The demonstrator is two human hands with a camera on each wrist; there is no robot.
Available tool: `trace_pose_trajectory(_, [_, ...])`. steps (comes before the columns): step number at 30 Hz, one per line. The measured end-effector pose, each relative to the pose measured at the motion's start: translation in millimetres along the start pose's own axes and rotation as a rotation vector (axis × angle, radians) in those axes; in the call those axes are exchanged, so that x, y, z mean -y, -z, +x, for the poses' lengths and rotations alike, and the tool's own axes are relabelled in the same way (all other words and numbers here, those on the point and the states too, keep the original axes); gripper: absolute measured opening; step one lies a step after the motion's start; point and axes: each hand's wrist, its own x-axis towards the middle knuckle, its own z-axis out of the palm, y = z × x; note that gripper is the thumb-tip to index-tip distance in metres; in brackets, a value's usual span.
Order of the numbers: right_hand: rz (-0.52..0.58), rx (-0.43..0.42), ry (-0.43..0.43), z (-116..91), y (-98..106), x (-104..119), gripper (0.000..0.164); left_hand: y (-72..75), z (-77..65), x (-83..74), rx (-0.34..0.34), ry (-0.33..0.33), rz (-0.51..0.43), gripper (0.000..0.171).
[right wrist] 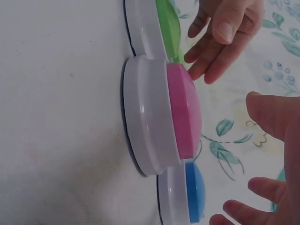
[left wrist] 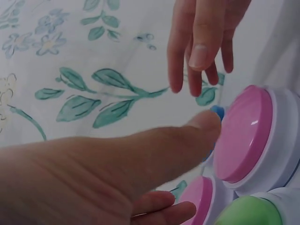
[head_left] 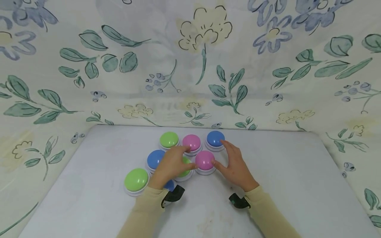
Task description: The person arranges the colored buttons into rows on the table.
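Observation:
Both bare hands hover over a cluster of round, domed push buttons with white bases. My left hand [head_left: 171, 163] has its thumb and fingers spread above a green button [head_left: 186, 160], partly hiding it. Its thumb tip appears beside the front pink button [left wrist: 246, 136] in the left wrist view. To the right of that pink button is my right hand [head_left: 235, 167], fingers apart, thumb near the dome and fingertips by a blue button [head_left: 215, 138]. In the right wrist view, a gap separates the right thumb from the pink dome [right wrist: 184, 112]. Neither hand grips anything.
Behind stand another pink button [head_left: 191, 142] and a green one [head_left: 168, 139]. On the left are a blue button [head_left: 154, 159] and a green one [head_left: 136, 180]; the left wrist partly covers another blue button [head_left: 170, 185]. Floral cloth [head_left: 166, 109] rises behind the white table [head_left: 285, 172].

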Motion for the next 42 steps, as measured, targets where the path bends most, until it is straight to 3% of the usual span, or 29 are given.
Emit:
trace_pose_trajectory(12, [0.028,0.092,-0.024,-2.8,-8.4,-0.5,0.078,-11.1,0.7,-2.6,-0.01,-0.062,0.048,0.061])
trace_pose_trajectory(23, [0.079,0.134,-0.063,-2.0,-17.1,0.9,0.079,-16.1,4.2,-1.9,-0.008,-0.062,0.065,0.063])
trace_pose_trajectory(35, [0.109,0.1,0.027,-1.2,-23.7,-7.6,0.07,-30.9,6.5,1.7,-0.022,-0.105,0.125,0.064])
trace_pose_trajectory(42, [0.131,0.093,0.011,-0.2,-27.0,-9.1,0.07,-36.5,6.9,2.2,-0.035,-0.131,0.145,0.069])
